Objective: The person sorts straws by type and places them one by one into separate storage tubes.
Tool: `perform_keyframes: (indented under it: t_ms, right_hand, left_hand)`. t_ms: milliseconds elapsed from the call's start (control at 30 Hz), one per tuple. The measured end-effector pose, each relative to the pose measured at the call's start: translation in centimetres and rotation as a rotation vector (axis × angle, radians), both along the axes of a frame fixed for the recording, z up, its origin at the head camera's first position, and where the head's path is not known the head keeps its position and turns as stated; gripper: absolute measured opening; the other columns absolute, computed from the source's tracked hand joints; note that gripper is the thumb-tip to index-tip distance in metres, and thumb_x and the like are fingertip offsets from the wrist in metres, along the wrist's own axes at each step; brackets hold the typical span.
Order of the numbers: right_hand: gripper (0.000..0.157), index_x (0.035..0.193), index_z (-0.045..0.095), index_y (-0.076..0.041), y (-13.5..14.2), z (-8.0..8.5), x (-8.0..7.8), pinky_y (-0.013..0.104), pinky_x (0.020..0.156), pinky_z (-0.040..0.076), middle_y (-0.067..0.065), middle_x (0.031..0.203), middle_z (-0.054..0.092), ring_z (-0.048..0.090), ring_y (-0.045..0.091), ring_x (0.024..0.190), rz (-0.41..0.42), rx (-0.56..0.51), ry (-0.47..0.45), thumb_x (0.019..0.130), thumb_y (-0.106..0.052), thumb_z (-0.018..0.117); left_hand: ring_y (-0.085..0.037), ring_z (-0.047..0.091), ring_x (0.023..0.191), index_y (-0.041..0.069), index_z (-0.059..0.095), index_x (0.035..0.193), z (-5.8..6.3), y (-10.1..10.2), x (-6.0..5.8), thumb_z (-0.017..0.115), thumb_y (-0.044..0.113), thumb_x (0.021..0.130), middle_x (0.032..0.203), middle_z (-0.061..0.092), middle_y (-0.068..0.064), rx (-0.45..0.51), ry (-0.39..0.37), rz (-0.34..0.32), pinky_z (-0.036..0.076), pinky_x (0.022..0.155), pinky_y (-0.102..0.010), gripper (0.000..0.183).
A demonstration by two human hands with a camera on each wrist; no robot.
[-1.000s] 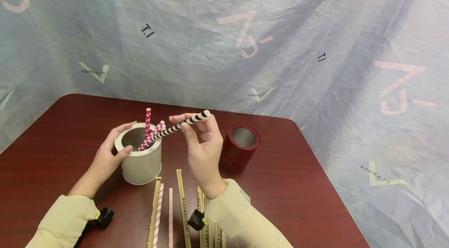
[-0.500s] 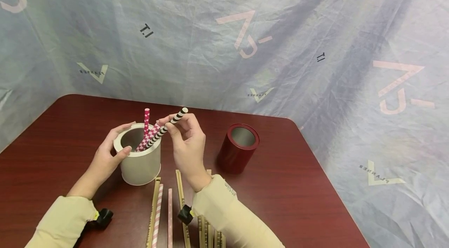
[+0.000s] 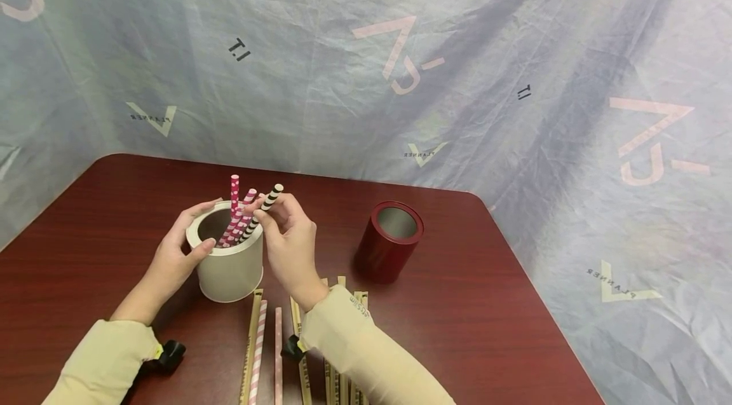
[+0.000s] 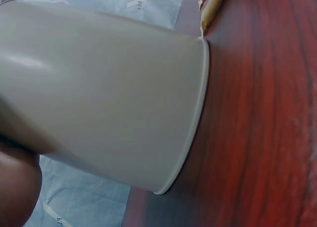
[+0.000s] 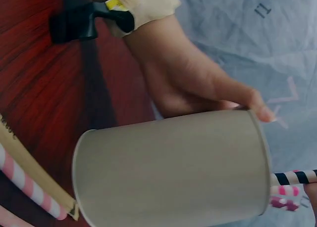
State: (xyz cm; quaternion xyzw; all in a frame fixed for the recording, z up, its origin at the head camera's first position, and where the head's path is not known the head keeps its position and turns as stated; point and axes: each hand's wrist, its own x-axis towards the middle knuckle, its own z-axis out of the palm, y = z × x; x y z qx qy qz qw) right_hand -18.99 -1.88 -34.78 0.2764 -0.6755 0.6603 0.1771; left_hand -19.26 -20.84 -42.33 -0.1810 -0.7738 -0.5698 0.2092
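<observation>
A cream-coloured tin (image 3: pixel 231 278) stands upright at the left of the table; its side fills much of the left wrist view. My left hand (image 3: pixel 180 249) grips the tin's left side, thumb over the rim. Between thumb and fingers, my right hand (image 3: pixel 291 240) pinches a black-and-white striped straw (image 5: pixel 294 178), whose lower end is inside the tin. Several pink patterned straws (image 3: pixel 235 192) lean in the tin beside it, their lower ends partly hidden by the rim.
To the right stands a dark red tin (image 3: pixel 389 246), its mouth uncovered. In front lie several paper-wrapped straws (image 3: pixel 250 354), a pink-and-white striped straw (image 3: pixel 258 354) and a pink straw (image 3: pixel 278 354). Grey printed cloth (image 3: pixel 320 74) hangs behind the wooden table (image 3: pixel 469 316).
My right hand has moved left, bringing the striped straw from a slant over the rim to a steeper lean deeper in the tin. The left hand keeps its hold.
</observation>
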Motion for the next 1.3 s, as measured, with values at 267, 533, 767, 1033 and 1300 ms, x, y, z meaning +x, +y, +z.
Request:
perform_keyframes:
  t_ms: [267, 533, 767, 1033, 1300]
  right_hand:
    - [0.014, 0.103, 0.062, -0.004, -0.6, -1.3, -0.5, 0.018, 0.084, 0.053, 0.010, 0.097, 0.075, 0.072, 0.010, 0.094, -0.054, 0.167, -0.059, 0.093, -0.012, 0.061]
    - [0.018, 0.108, 0.061, -0.002, -0.9, -1.8, -0.7, 0.017, 0.082, 0.054, 0.010, 0.101, 0.075, 0.072, 0.009, 0.096, -0.045, 0.177, -0.058, 0.092, -0.009, 0.062]
    - [0.019, 0.108, 0.062, 0.001, -0.6, -1.9, -0.6, 0.018, 0.083, 0.054, 0.016, 0.103, 0.074, 0.072, 0.021, 0.098, -0.017, 0.108, -0.091, 0.091, -0.005, 0.064]
    - [0.017, 0.107, 0.062, 0.000, -0.4, -1.9, -0.5, 0.018, 0.082, 0.054, 0.018, 0.102, 0.073, 0.071, 0.027, 0.097, -0.003, 0.078, -0.114, 0.091, -0.006, 0.064]
    - [0.022, 0.109, 0.063, -0.001, 0.2, -2.0, -0.6, 0.019, 0.081, 0.055, 0.015, 0.105, 0.074, 0.072, 0.018, 0.098, -0.058, 0.093, -0.146, 0.089, -0.006, 0.067]
  left_hand:
    - [0.013, 0.038, 0.126, 0.002, 0.040, 0.143, -0.1, 0.1, -0.1, 0.057, -0.003, 0.086, 0.140, 0.043, 0.025, 0.009, 0.006, -0.009, 0.028, 0.097, -0.003, 0.060]
    - [0.011, 0.039, 0.124, 0.000, 0.040, 0.142, -0.1, 0.1, -0.1, 0.057, -0.005, 0.084, 0.139, 0.043, 0.025, 0.025, 0.016, -0.014, 0.029, 0.097, -0.003, 0.060]
    - [0.011, 0.039, 0.125, 0.002, 0.040, 0.142, -0.1, 0.2, 0.1, 0.057, -0.005, 0.084, 0.139, 0.043, 0.026, 0.030, 0.005, -0.011, 0.029, 0.096, -0.003, 0.061]
    - [0.011, 0.039, 0.126, 0.002, 0.041, 0.142, -0.1, 0.1, 0.1, 0.057, -0.005, 0.084, 0.140, 0.044, 0.025, 0.037, 0.025, -0.018, 0.029, 0.096, -0.003, 0.061]
    - [0.012, 0.038, 0.126, 0.002, 0.041, 0.142, -0.1, 0.0, 0.0, 0.057, -0.003, 0.085, 0.140, 0.043, 0.027, 0.027, 0.005, -0.002, 0.029, 0.097, -0.003, 0.060]
